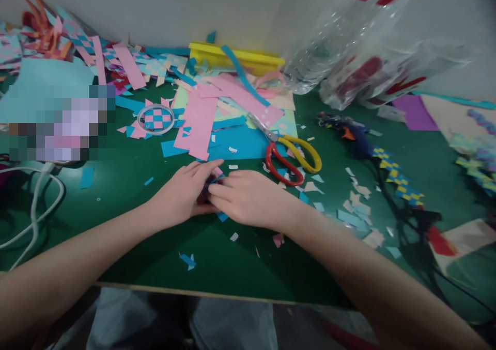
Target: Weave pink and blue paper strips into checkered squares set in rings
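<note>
A small pink-and-blue paper piece (219, 173), mostly hidden, is grasped between the bare left hand (189, 192) and the curled bare right hand (248, 197). Farther right, on red-printed clear plastic wrapping (341, 40), dark lettering cannot be read.

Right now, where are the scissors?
In the head view, the scissors lie right of centre on the green table, just beyond the right hand, their blades over coloured paper.
</note>
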{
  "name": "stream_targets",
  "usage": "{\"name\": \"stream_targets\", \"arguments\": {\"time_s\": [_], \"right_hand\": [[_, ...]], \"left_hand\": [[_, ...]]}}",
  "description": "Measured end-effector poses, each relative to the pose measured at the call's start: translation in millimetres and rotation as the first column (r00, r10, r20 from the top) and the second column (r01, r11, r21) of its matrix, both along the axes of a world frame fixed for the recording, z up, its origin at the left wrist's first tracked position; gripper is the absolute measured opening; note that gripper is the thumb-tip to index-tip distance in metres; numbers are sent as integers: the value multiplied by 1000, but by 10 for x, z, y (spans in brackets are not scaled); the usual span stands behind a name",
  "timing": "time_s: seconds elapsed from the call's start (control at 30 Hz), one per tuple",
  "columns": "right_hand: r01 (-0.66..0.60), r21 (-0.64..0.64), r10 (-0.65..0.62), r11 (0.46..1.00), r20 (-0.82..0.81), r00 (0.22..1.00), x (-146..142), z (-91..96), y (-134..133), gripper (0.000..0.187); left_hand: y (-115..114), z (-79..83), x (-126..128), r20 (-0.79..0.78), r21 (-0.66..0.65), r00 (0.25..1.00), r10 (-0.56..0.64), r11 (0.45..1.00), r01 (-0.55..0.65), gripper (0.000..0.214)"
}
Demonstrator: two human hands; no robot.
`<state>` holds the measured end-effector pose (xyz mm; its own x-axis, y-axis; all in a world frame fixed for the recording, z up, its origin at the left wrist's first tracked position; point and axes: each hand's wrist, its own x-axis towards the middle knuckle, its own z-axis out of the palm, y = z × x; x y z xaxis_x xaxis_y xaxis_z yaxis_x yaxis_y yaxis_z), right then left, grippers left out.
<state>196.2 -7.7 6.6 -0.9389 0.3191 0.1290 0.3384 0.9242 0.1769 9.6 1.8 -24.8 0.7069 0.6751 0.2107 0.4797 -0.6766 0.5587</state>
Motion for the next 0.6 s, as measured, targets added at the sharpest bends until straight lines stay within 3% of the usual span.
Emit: {"name": "stream_targets", "arguments": {"time_s": [0.4,0.6], "right_hand": [[71,-51,-69,996,35,997,-10,-104,16,35],[144,-123,-138,982,57,989,-6,-123,37,26]], "left_hand": [[5,-44,-3,-33,3,999,21,1000,-21,85],[5,-24,11,-71,-25,997,41,999,-43,86]]}}
